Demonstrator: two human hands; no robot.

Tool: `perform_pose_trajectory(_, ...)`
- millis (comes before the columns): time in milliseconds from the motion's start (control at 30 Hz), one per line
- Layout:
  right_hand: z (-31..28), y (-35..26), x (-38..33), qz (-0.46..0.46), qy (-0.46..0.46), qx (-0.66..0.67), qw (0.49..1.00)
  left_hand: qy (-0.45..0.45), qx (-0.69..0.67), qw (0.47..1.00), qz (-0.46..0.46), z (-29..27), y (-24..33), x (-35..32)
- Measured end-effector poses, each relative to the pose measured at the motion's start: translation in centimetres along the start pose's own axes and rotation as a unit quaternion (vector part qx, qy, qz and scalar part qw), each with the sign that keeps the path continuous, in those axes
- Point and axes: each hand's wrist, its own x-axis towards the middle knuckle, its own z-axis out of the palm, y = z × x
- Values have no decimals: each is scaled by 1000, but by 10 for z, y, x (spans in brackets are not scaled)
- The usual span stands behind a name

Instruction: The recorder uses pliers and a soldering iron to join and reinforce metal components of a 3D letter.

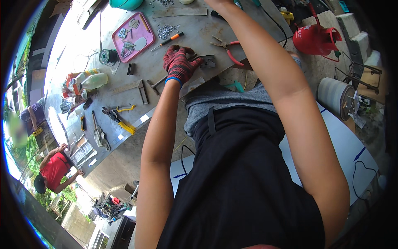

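Note:
My left hand (179, 64) wears a red knit glove and rests on the grey metal worktable (166, 79), fingers curled onto a small grey metal bracket (208, 61) at the table's near edge. My right arm stretches across the table to the top of the picture. Only the heel of my right hand (217, 2) shows, so its grip is hidden. Red-handled pliers (229, 49) lie just right of the bracket. An orange-handled screwdriver (170, 40) and a pile of small screws (166, 30) lie beyond my left hand.
A pink tray (146, 40) holds small tools, next to a dark wire spool (108, 56). Yellow-handled snips (119, 116), a plastic bottle (93, 80) and metal strips lie to the left. A red can (315, 39) stands right. A person in red (54, 170) crouches far left.

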Motion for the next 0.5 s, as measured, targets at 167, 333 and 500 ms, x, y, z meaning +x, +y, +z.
perform_pose_trajectory(167, 53, 50, 14, 80, -77, 8, 994, -9, -3, 1000, 20, 1, 3, 1)
perform_pose_trajectory(333, 32, 68, 10, 119, -212, 9, 970, 4, 4, 1000, 8, 2, -3, -2)
perform_pose_trajectory(500, -37, 74, -4, 179, -115, 13, 977, 11, 0, 1000, 6, -3, -6, -7)
